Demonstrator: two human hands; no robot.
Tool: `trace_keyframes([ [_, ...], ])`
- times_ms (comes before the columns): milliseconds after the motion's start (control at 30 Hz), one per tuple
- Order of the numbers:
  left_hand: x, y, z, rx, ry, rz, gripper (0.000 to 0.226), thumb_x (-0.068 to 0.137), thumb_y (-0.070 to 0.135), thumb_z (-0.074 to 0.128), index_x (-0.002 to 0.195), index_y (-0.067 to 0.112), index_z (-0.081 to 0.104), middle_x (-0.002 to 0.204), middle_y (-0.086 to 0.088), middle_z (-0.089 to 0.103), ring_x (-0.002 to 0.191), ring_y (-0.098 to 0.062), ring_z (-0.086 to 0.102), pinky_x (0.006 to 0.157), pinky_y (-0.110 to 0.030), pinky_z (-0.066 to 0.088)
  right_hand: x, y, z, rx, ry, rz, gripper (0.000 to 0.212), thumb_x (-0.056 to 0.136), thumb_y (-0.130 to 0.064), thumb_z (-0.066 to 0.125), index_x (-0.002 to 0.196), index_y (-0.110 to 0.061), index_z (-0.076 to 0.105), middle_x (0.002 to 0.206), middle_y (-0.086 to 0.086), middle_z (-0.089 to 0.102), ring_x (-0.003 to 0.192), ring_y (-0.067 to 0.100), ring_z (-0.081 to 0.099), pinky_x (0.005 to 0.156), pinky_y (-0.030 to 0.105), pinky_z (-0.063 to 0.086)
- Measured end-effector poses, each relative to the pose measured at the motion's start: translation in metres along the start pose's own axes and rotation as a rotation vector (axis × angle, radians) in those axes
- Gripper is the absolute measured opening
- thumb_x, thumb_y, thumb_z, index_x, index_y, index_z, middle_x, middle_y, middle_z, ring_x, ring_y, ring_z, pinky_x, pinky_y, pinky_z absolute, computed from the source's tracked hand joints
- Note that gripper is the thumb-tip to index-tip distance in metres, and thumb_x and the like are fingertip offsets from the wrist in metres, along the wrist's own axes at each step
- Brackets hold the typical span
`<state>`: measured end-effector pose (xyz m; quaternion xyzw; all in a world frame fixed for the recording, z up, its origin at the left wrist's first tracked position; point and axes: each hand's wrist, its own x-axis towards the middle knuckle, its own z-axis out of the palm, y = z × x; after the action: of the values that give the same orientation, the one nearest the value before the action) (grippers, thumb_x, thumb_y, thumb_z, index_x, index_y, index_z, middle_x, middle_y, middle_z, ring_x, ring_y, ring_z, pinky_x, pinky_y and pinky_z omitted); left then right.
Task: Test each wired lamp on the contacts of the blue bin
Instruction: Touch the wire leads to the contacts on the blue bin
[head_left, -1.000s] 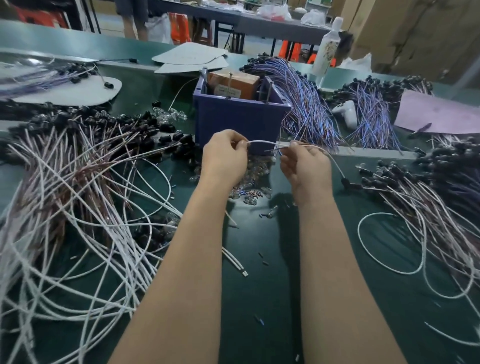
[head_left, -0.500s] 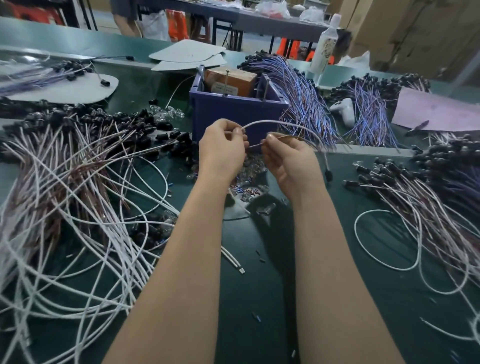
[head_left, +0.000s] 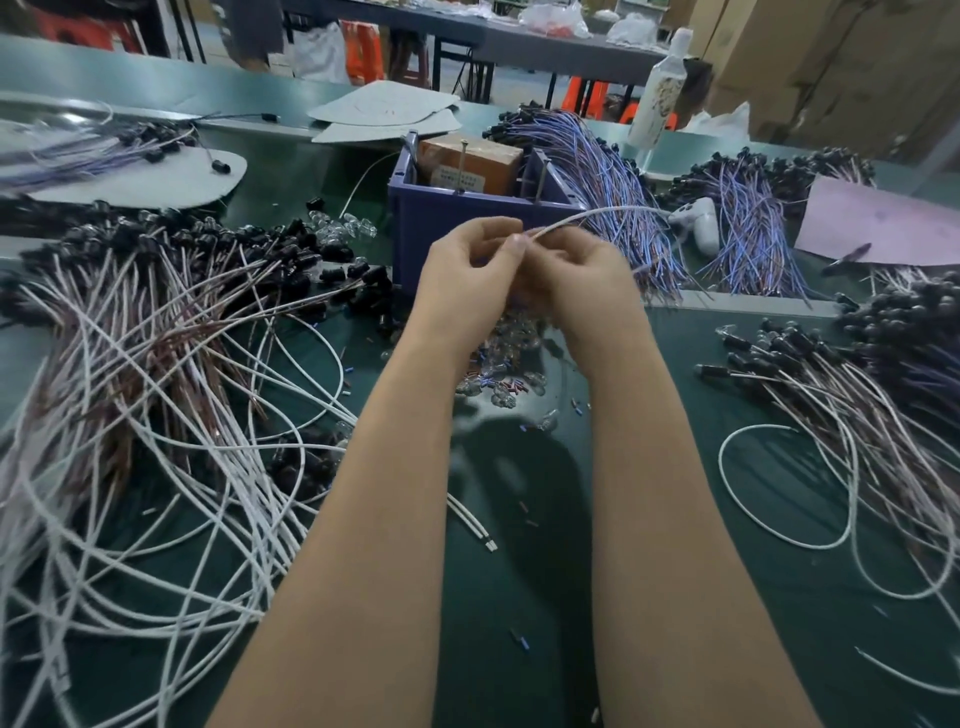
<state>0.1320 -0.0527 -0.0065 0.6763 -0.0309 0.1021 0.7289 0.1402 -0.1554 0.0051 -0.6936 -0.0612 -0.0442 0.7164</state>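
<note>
Left hand (head_left: 467, 275), right hand (head_left: 587, 283) closer together now around white wire (head_left: 597, 210).

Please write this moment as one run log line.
left hand: pinches white wire | right hand: curled close, grip blurred | blue bin: behind hands

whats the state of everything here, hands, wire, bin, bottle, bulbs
left hand, fingers pinch the end of the white wire
right hand, fingers curled by the wire, blurred, grip unclear
white wire, in the air, arcing right
blue bin, upright, open top, brown box inside
white bottle, upright
clear bulbs, loose heap under the hands
</note>
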Motion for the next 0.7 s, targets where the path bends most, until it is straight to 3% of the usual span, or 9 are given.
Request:
trace_keyframes([
  [67,0.001,-0.004,-0.003,0.062,0.002,-0.044,0.011,0.096,0.015,0.052,0.094,0.017,0.063,0.087,-0.002,0.069,0.080,-0.012,0.066,0.076,-0.025,0.054,0.005,-0.001,-0.005,0.225,0.155,0.019,0.017,0.091,-0.003,0.059,0.076,-0.009,0.059,0.063,0.002,0.065,0.055,0.009,0.062,0.058,0.020,0.054],
  [167,0.001,-0.009,-0.006,0.146,-0.035,-0.121,0.020,0.097,0.015,0.051,0.081,0.017,0.064,0.070,0.003,0.065,0.054,0.001,0.056,0.051,-0.011,0.042,0.010,0.003,-0.009,0.344,0.257,0.055,0.020,0.092,-0.005,0.059,0.073,-0.012,0.056,0.058,-0.004,0.063,0.051,0.004,0.059,0.053,0.017,0.051],
  [233,0.001,-0.011,-0.006,0.177,-0.018,-0.134,0.024,0.096,0.014,0.051,0.076,0.018,0.064,0.065,0.005,0.063,0.047,0.002,0.050,0.049,-0.012,0.039,0.010,0.006,-0.010,0.309,0.286,0.063,0.021,0.093,-0.007,0.058,0.073,-0.014,0.055,0.060,-0.002,0.061,0.051,0.004,0.057,0.053,0.017,0.050],
  [367,0.002,-0.009,-0.004,0.118,0.056,-0.125,0.024,0.096,0.015,0.052,0.075,0.018,0.063,0.070,0.003,0.064,0.057,-0.003,0.054,0.058,-0.019,0.047,0.010,0.011,-0.011,0.096,0.234,0.089,0.018,0.092,-0.006,0.057,0.076,-0.013,0.058,0.068,0.002,0.060,0.056,0.009,0.055,0.053,0.017,0.048],
  [533,0.002,-0.011,-0.001,0.145,0.057,-0.126,0.022,0.095,0.016,0.054,0.075,0.021,0.062,0.071,0.000,0.067,0.077,-0.018,0.068,0.074,-0.033,0.054,0.006,0.016,-0.005,0.003,-0.026,0.143,0.013,0.092,-0.002,0.055,0.084,-0.007,0.063,0.074,0.009,0.061,0.059,0.011,0.054,0.054,0.017,0.046],
  [700,0.003,-0.014,-0.003,0.211,0.046,-0.136,0.017,0.094,0.018,0.055,0.080,0.020,0.065,0.082,-0.008,0.071,0.087,-0.024,0.070,0.080,-0.038,0.055,0.006,0.018,-0.005,-0.030,-0.047,0.131,0.011,0.092,-0.005,0.056,0.087,-0.009,0.065,0.076,0.011,0.064,0.058,0.013,0.058,0.058,0.021,0.047],
])
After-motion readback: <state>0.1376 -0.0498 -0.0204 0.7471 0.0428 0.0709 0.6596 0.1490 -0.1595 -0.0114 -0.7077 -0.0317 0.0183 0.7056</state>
